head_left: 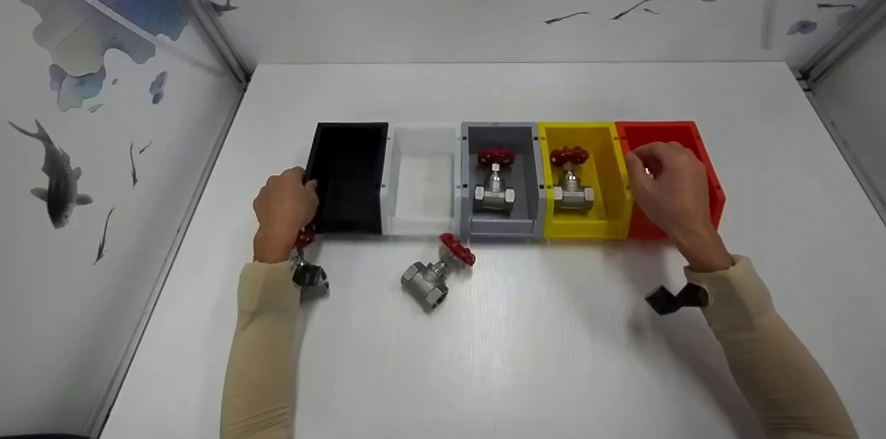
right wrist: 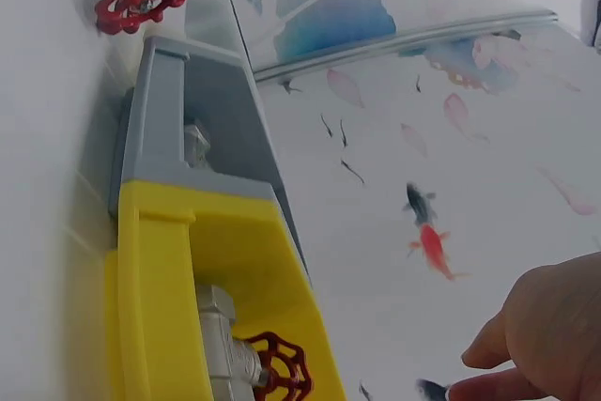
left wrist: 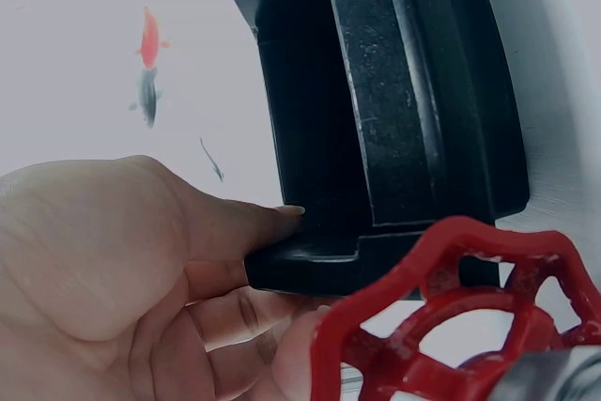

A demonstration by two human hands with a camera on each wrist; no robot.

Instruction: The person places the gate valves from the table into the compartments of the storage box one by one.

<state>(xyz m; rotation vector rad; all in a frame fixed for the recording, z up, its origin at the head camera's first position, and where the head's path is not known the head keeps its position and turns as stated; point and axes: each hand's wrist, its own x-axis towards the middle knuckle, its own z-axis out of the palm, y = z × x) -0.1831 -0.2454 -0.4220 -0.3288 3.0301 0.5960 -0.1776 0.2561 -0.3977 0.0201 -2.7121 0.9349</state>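
My left hand [head_left: 282,202] pinches the left wall of the black bin [left wrist: 404,119], the thumb over its rim and the fingers outside. Just below that hand is a valve with a red handwheel [left wrist: 451,307], partly hidden by the wrist in the head view. My right hand [head_left: 670,183] hovers over the red bin [head_left: 711,198], fingers loosely bent. A gap shows between thumb and forefinger in the right wrist view. A small red and shiny bit shows through the fingers in the head view; what it belongs to is hidden.
The bins stand in a joined row. A white bin [head_left: 423,226] is beside the black one. The grey bin [head_left: 500,226] and the yellow bin [head_left: 588,228] each hold a red-wheeled valve. Another valve [head_left: 430,280] lies on the white table [head_left: 484,356] before the row.
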